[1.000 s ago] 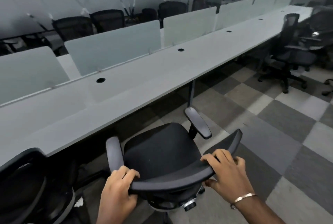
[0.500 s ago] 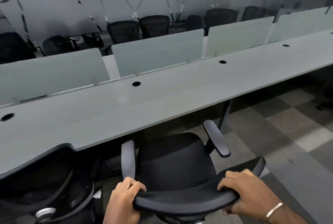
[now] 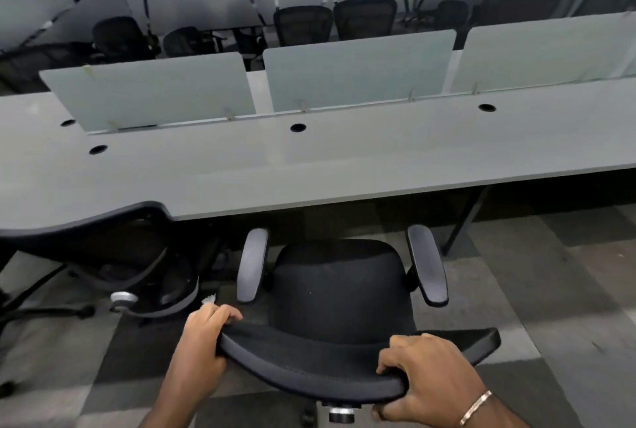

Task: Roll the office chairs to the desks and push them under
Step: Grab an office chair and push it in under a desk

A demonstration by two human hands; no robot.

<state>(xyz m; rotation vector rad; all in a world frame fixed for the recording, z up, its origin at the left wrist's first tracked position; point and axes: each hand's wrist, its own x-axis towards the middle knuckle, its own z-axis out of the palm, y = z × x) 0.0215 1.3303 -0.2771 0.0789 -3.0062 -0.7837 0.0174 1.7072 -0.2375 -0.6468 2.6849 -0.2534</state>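
Chair sat square-on just short of the desk edge, straight ahead of you, with your left hand and right hand both clamped on its backrest.

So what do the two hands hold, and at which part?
Both the left hand and the right hand grip the top edge of the backrest of the black fabric office chair.

Chair base hidden under seat
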